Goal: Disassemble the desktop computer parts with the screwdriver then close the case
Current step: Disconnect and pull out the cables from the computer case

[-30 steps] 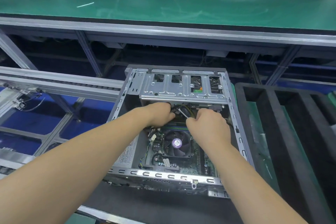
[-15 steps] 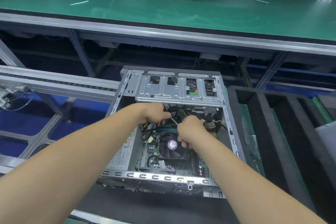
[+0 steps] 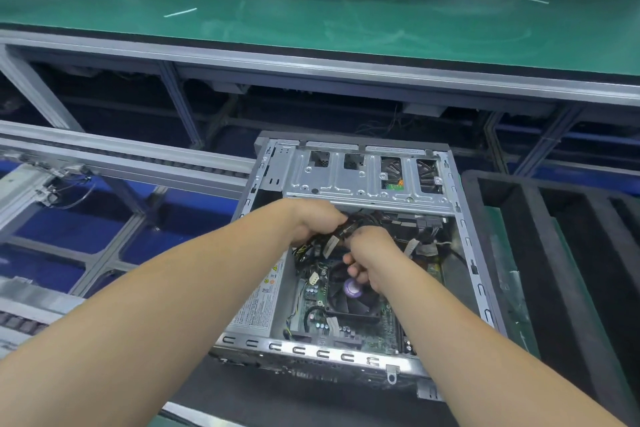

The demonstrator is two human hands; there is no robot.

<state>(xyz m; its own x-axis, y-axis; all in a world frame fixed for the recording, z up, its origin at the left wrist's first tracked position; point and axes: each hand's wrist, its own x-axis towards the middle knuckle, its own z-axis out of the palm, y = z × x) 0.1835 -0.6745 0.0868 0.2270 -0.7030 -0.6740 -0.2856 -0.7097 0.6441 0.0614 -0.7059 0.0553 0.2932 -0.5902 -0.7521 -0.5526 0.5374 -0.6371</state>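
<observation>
Seen from above, two bare forearms reach forward into an open silver steel desktop computer case (image 3: 465, 246) lying on its side. Nearest, the black round CPU cooling fan with a purple centre sticker (image 3: 351, 289) sits on the green motherboard. Just above it, the right hand (image 3: 372, 255) curls its fingers around a bundle of black power cables with a white plug (image 3: 341, 236). Touching that bundle from the left, the left hand (image 3: 317, 222) grips it too. The cables run left to right between the hands, under the perforated silver metal drive bracket (image 3: 367, 180) beyond. No screwdriver is visible.
</observation>
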